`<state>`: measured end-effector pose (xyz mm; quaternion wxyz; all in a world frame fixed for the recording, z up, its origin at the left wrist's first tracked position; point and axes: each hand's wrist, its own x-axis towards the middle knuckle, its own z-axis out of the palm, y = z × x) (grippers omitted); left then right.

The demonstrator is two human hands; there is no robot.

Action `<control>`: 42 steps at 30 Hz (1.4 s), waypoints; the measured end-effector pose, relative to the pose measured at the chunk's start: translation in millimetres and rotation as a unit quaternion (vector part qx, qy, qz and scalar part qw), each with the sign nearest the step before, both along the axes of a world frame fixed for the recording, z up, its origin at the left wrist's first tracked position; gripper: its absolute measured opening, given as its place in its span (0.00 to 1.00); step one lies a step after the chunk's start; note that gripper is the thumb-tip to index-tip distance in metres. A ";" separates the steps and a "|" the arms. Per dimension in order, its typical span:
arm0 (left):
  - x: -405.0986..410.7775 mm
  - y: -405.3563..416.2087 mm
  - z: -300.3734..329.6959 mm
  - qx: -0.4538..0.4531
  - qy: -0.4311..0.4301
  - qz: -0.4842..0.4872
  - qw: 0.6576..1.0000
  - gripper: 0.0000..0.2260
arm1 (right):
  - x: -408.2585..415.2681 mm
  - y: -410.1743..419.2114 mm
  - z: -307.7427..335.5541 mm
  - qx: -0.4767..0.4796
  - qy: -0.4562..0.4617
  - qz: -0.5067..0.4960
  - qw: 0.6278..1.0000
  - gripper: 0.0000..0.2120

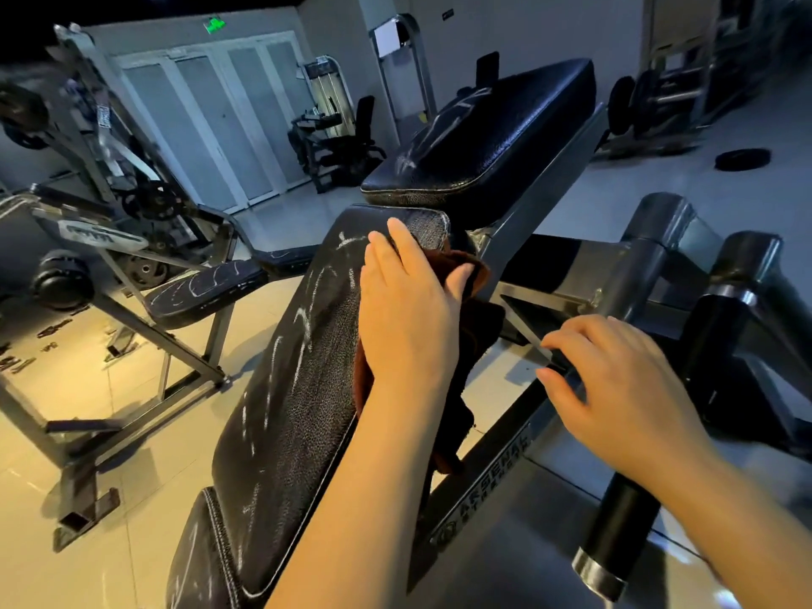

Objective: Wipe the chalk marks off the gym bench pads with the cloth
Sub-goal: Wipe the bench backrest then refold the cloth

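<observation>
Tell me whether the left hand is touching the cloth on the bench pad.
Touching. The head view shows the left hand laid on the brown cloth, fingers straight, pressing it against the bench pad; cloth shows past the fingertips and hangs below the wrist.

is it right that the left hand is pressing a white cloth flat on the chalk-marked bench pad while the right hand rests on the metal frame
Not quite: the cloth is dark reddish-brown, not white, as the head view shows. The rest holds: the left hand presses it flat on the chalk-marked bench pad, and the right hand rests on the metal frame.
</observation>
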<state>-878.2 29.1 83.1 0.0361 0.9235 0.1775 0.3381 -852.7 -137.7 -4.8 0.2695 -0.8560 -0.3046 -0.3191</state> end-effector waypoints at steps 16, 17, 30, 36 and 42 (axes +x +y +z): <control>-74.6 49.2 -39.6 -0.191 -0.203 -0.165 0.946 0.20 | -27.9 52.0 25.3 0.218 0.310 0.140 0.915 0.17; -73.4 48.4 -38.3 -0.194 -0.218 -0.131 0.948 0.19 | -27.4 61.9 27.6 0.234 0.346 0.140 0.898 0.14; -86.4 54.3 -7.9 -0.229 -0.118 -0.083 0.963 0.04 | -24.9 77.2 26.3 0.277 0.554 0.200 0.759 0.15; -132.5 58.8 15.2 -0.326 -0.065 -0.169 0.928 0.15 | -34.2 51.0 44.5 0.283 0.441 0.244 0.816 0.12; -177.4 61.5 19.0 -0.306 0.101 -0.238 0.916 0.14 | -60.8 30.7 60.2 0.180 0.445 0.304 0.823 0.18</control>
